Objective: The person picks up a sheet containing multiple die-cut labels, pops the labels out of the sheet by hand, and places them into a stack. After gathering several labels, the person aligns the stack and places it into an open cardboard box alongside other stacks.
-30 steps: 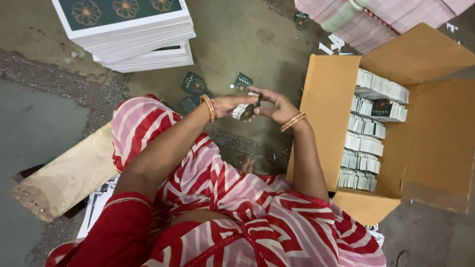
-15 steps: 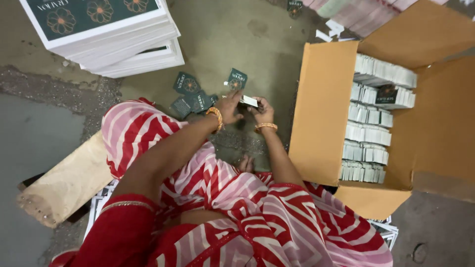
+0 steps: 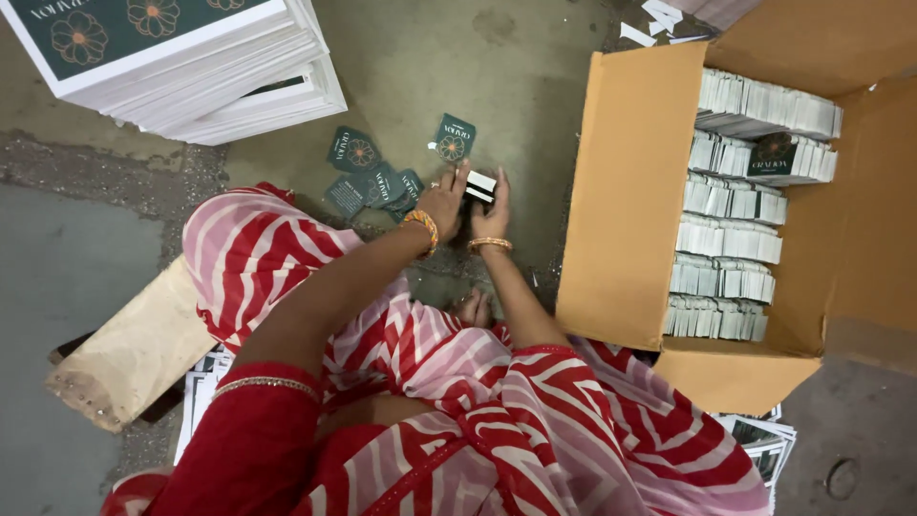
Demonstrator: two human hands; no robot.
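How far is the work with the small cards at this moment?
Done: the cardboard box already holds several rows of bundled cards, with bare cardboard beside them. In hand: the left hand and right hand hold a small card bundle between them, above the floor. Left: a few loose dark green cards lie on the floor near the hands, and tall stacks of printed sheets stand behind.

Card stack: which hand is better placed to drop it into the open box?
Probably right: the right hand holds the card stack on the side nearest the cardboard box; the left hand is farther off.
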